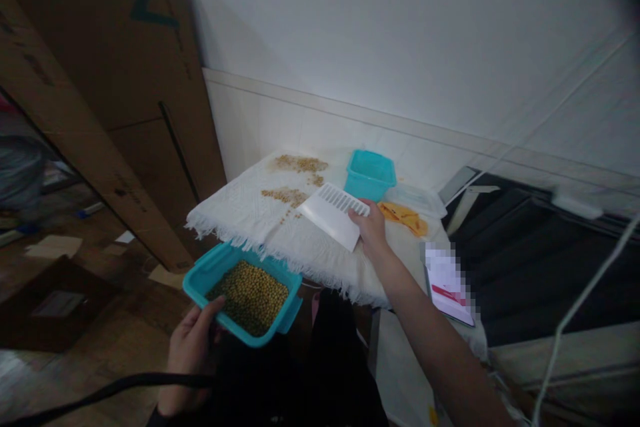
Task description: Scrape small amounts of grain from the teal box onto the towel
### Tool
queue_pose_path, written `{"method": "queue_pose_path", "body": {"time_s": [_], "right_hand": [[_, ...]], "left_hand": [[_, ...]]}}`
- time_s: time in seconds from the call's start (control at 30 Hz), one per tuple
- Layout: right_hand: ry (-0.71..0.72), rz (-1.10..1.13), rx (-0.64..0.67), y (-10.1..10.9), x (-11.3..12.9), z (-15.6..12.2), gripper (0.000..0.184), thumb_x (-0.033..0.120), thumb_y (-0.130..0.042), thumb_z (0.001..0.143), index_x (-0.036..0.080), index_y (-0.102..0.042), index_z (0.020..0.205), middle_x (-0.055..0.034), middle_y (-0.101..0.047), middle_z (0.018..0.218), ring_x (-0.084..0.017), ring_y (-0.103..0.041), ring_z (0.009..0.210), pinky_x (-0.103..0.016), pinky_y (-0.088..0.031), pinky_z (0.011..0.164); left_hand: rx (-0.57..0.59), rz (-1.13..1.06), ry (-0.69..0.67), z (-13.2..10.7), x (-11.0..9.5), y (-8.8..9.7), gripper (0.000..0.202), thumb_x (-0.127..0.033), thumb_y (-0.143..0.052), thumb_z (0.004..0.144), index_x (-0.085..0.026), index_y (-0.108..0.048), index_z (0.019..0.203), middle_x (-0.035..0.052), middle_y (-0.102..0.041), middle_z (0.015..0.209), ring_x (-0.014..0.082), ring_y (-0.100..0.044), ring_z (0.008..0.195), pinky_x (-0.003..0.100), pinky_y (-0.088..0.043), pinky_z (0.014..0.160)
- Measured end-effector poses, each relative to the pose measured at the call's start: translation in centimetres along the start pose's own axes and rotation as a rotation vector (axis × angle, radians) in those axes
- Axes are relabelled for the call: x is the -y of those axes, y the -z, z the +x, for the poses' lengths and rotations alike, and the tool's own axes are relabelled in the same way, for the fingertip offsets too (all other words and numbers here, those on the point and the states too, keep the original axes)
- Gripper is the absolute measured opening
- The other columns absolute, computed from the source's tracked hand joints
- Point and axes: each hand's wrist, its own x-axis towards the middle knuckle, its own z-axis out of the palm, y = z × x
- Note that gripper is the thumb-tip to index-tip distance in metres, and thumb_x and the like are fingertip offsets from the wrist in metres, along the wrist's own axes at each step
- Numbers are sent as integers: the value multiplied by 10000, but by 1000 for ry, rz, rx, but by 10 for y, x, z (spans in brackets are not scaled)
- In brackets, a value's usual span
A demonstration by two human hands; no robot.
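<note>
My left hand (193, 340) grips the near left rim of a turquoise plastic container (200, 273), its thumb over the edge. Soybeans (255, 290) and smaller green beans lie inside the container, which is just off the table's front edge. In my right hand (373, 230) is a flat white plastic piece with a row of slots (333, 217), pinched at its right end above the white cloth. Loose soybeans (300, 163) are scattered on the cloth beyond and left of the slotted piece.
A second turquoise container (370, 173) stands on the fringed white cloth (240, 207) by the wall. Beside it are a clear lid (417, 199) and an orange cloth (405, 217). A phone (450, 287) lies at the right edge. Tall cardboard boxes (140, 113) rise at left.
</note>
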Motion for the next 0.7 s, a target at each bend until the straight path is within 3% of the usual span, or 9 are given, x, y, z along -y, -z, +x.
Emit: {"method": "queue_pose_path", "body": {"time_s": [0.17, 0.3, 0.4, 0.7], "right_hand": [[-1, -18, 7, 0, 4, -2, 464, 387, -806, 578, 249, -652, 994, -5, -728, 883, -245, -671, 848, -383, -542, 777], [-6, -3, 60, -2, 8, -5, 459, 401, -807, 584, 258, -652, 992, 0, -723, 865, -242, -659, 828, -368, -531, 746], [-11, 44, 28, -2, 9, -4, 491, 399, -811, 572, 255, -651, 1013, 7, -714, 879, -233, -654, 825, -357, -526, 743], [37, -16, 59, -3, 12, -8, 438, 390, -789, 586, 254, -652, 979, 0, -717, 856, -242, -653, 824, -373, -524, 769]], "left_hand": [[7, -52, 46, -1, 0, 0, 347, -425, -904, 641, -222, -623, 628, -67, -482, 475, 85, -405, 421, 208, -325, 408], [-9, -78, 44, -6, -5, -5, 408, -420, -941, 568, -209, -594, 607, -88, -467, 455, 63, -387, 408, 194, -316, 409], [-13, -80, 54, -7, -8, -7, 421, -430, -952, 527, -203, -608, 616, -98, -465, 437, 58, -386, 400, 190, -319, 408], [-24, -82, 63, -6, -8, -9, 405, -411, -957, 519, -197, -631, 631, -97, -512, 466, 53, -405, 411, 180, -329, 405]]}}
